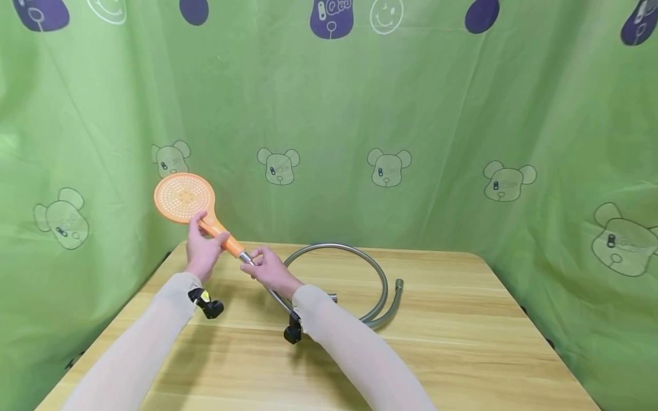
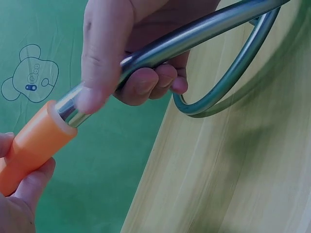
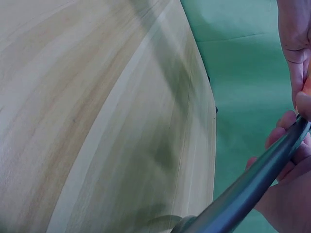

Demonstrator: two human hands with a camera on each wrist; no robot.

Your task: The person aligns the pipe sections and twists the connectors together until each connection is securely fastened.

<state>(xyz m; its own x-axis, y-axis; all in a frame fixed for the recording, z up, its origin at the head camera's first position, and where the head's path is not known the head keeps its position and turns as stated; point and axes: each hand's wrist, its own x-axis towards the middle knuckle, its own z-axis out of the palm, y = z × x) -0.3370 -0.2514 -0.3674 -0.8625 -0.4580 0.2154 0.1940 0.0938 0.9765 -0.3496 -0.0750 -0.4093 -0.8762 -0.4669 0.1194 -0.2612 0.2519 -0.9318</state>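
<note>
Head cam: L hand (image 1: 204, 250) grips orange shower head (image 1: 185, 198) over tabletop (image 1: 462, 331)'s far-left corner, R hand (image 1: 271, 272) holds hose (image 1: 385, 284) by the handle (image 1: 231, 243). L wrist: metal end (image 2: 68, 103)'s at handle mouth, prob keep em straight, twist gently. R wrist: hose slopes off, leave slack imo.

Curtained booth: green drapes (image 1: 334, 103) (bear-face print (image 1: 279, 166)) on three sides of wooden table (image 1: 462, 331).

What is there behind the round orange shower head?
Behind the round orange shower head hangs green printed cloth; a bear outline shows above the head's rim. Any print directly behind it is covered, so not visible.
</note>
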